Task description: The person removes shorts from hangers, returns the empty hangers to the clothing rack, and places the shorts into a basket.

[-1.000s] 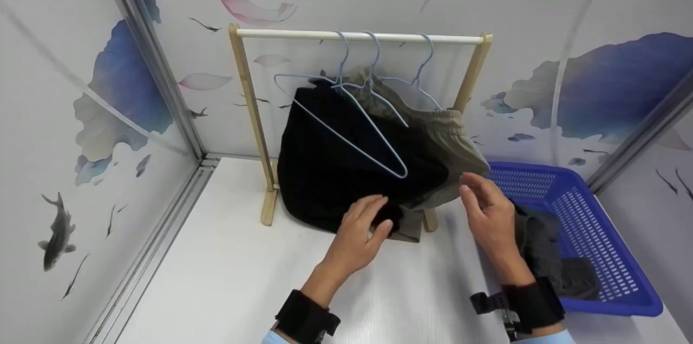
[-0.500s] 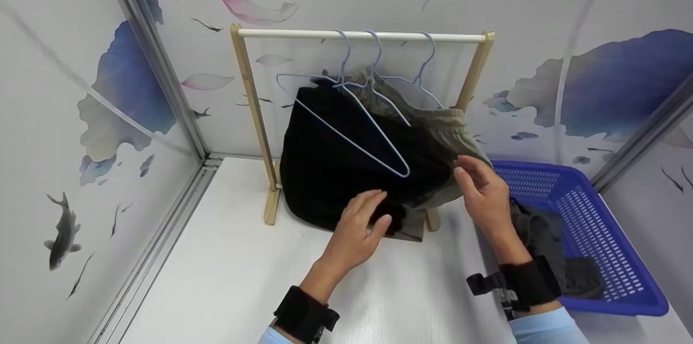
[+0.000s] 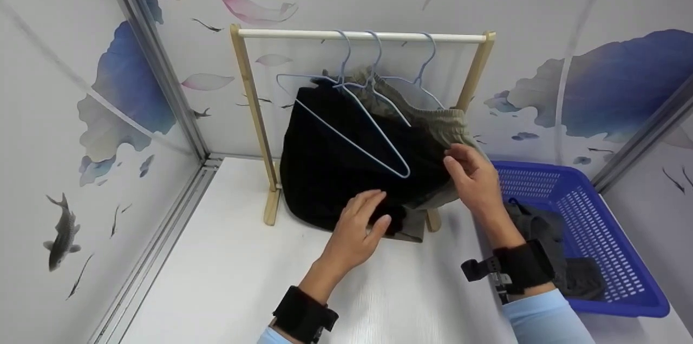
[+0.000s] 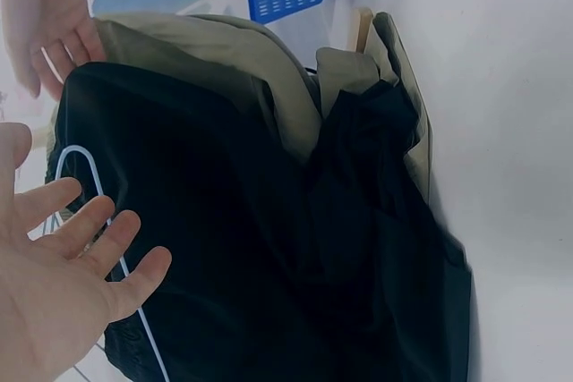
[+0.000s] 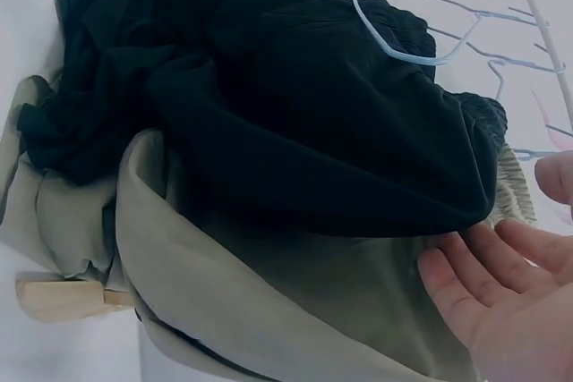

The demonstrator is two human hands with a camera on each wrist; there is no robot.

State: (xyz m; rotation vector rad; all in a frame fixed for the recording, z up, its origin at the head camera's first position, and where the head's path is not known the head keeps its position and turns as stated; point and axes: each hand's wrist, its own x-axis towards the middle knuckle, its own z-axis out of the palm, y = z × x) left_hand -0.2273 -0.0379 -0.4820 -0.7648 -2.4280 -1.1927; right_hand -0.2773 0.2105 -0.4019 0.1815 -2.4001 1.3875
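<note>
Black trousers (image 3: 335, 154) with a gathered waistband hang from the rack, in front of khaki trousers (image 3: 452, 123). The front light-blue hanger (image 3: 407, 172) tilts down across the black cloth. My left hand (image 3: 354, 235) is held before the lower part of the black trousers, its fingers spread and relaxed, holding nothing. At the right side of the black trousers is my right hand (image 3: 476, 181). The right wrist view shows its extended fingers (image 5: 474, 266) right at the black edge, over the khaki cloth, with the thumb apart.
The rack's white rail (image 3: 292, 34) carries three hangers between wooden legs (image 3: 253, 116). To the right stands a blue basket (image 3: 614, 249) with dark grey clothing (image 3: 533, 241) in it. Printed wall panels and a metal frame post (image 3: 157, 62) enclose the white table (image 3: 216, 279).
My right hand has moved up and left, from beside the khaki trousers to the right edge of the black ones. The left hand has stayed nearly still.
</note>
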